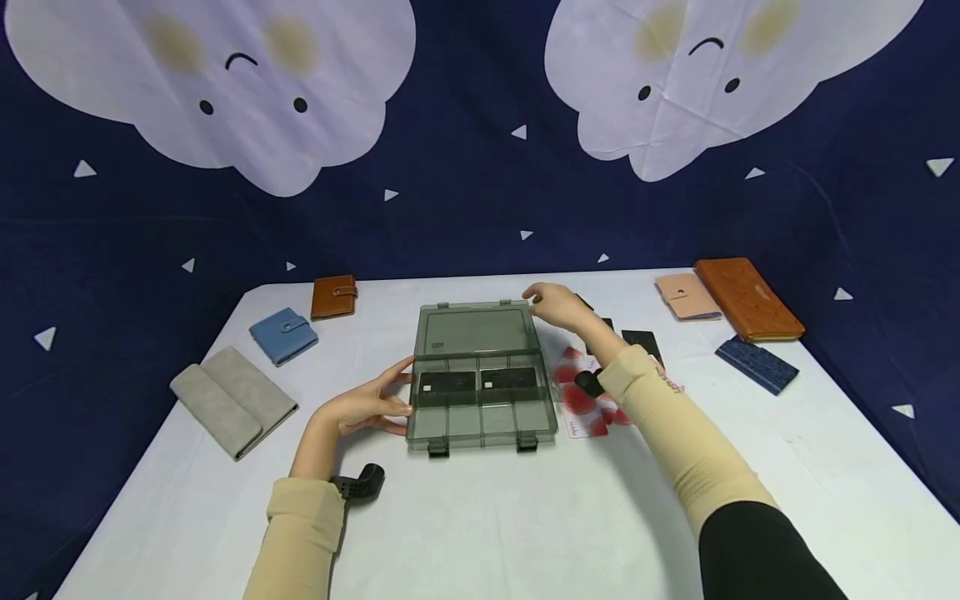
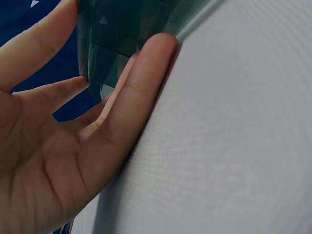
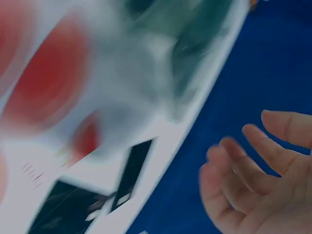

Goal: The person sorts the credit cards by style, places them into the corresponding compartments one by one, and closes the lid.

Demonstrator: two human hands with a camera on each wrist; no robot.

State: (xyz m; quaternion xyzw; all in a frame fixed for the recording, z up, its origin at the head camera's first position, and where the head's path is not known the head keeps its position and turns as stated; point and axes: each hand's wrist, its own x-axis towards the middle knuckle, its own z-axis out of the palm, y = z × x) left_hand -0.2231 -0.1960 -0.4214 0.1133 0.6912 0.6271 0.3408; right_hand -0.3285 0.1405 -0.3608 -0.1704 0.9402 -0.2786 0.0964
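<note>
A see-through grey-green plastic compartment box [image 1: 484,423] lies mid-table. Its far part is a plain panel [image 1: 476,331]; two black cards [image 1: 447,382] show in the near compartments. Against the box's left side rests my left hand [image 1: 367,404], fingers spread and fairly straight, as the left wrist view also shows. My right hand [image 1: 557,304] is by the far right corner, its fingers loosely bent and nothing seen between them in the right wrist view. Under the right forearm lie red-and-white cards [image 1: 579,400] and black cards [image 1: 640,340], partly hidden.
At left lie a grey wallet [image 1: 234,402], a blue wallet [image 1: 283,336] and a brown wallet [image 1: 333,298]. On the right are a pink wallet [image 1: 687,296], a larger brown wallet [image 1: 750,298] and a dark blue wallet [image 1: 757,364]. A navy cloth [image 1: 465,233] hangs behind the table.
</note>
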